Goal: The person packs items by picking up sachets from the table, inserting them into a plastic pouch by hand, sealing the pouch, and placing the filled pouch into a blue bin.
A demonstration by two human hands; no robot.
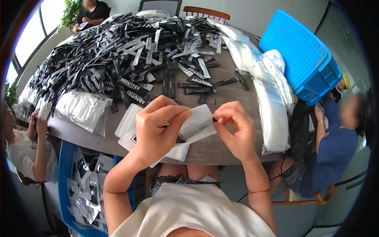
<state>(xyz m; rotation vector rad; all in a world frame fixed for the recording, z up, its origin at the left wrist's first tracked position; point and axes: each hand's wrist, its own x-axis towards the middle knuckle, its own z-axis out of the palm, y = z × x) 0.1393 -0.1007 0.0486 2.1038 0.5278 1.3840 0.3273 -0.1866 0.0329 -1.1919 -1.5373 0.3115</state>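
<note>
A frosted plastic bag (203, 117) is stretched between my two hands over the table's near edge. My left hand (158, 128) is closed in a pinch on its left part, thumb against the index finger. At the bag's right end my right hand (237, 128) pinches the edge, where a small dark bit shows at the fingertips; I cannot make out what that is. Something black shows below my left fingers, partly hidden. More flat frosted bags (128, 121) lie under and left of my left hand. Black printed sachets (136, 85) lie loose just beyond my hands.
A large heap of black sachets (94, 51) covers the table's far left. Clear-wrapped bundles (272, 114) line the right side, near a tilted blue crate (294, 51). Another bundle (83, 110) lies left. Below is a blue bin (63, 189) of filled bags. Other people sit around the table.
</note>
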